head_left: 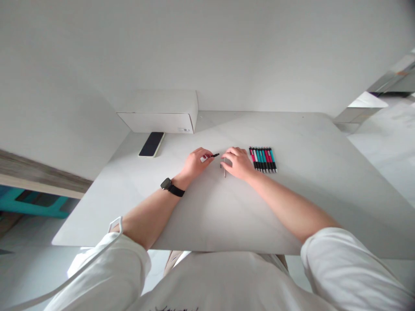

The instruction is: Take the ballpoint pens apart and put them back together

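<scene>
My left hand (196, 163) is closed on a pen piece (214, 155), whose black end points right from between thumb and fingers. A pale part of it shows at the palm; the rest is hidden. Just to the right, my right hand (238, 162) rests low over the table with thumb and forefinger apart. Beside its thumb is a thin, pale stick like a pen refill (225, 173), partly covered by the hand. A tiny dark piece lies close by, too small to name. Several pens (263, 160) in black with red, white and teal lie in a neat row right of this hand.
A long white box (155, 122) stands at the back left against the wall. In front of it lies a phone (151, 144), dark screen up. The white table (227, 216) reaches to my body. A teal stool (35, 203) is on the floor at left.
</scene>
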A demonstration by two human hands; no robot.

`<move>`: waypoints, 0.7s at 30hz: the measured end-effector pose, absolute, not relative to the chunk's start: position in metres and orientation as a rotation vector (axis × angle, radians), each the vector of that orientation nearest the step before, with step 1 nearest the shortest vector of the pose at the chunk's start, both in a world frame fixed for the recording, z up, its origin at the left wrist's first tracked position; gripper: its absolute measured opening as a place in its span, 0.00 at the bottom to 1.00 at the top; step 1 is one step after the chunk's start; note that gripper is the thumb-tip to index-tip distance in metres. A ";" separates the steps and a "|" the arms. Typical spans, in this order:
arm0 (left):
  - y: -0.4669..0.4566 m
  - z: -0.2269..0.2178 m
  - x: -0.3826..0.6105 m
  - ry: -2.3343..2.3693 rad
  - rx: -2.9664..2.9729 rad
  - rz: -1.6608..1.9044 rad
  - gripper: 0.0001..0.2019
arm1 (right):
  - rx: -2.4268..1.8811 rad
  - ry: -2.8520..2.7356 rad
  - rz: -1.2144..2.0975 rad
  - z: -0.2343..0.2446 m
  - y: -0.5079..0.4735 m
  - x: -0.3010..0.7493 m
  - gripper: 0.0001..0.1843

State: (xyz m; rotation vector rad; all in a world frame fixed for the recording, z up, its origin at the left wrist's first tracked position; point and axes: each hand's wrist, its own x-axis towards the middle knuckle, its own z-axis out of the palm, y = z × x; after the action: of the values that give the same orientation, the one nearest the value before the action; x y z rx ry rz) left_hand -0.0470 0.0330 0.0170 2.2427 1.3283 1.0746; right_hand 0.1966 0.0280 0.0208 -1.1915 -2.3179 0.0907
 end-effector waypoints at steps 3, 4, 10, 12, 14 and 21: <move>0.033 0.017 -0.047 1.376 2.213 1.115 0.05 | -1.251 -2.370 0.076 0.019 0.026 0.194 0.09; 0.033 0.016 -0.047 1.385 2.207 1.122 0.05 | -1.266 -2.381 0.080 0.018 0.026 0.193 0.08; 0.033 0.016 -0.047 1.384 2.193 1.118 0.05 | -1.354 -2.355 0.122 0.010 0.029 0.192 0.09; 0.034 0.016 -0.047 1.387 2.189 1.111 0.05 | -1.341 -2.344 0.132 0.008 0.031 0.193 0.10; 0.034 0.015 -0.047 1.379 2.186 1.120 0.05 | -1.295 -2.345 0.150 0.006 0.032 0.194 0.08; 0.033 0.018 -0.047 1.367 2.166 1.094 0.06 | -1.170 -2.082 0.347 0.016 0.038 0.195 0.01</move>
State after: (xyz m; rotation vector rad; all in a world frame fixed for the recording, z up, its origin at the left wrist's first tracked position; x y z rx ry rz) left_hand -0.0468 0.0329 0.0176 2.1656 1.3674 1.0941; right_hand 0.1954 0.0380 0.0161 -1.1702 -2.0825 0.3473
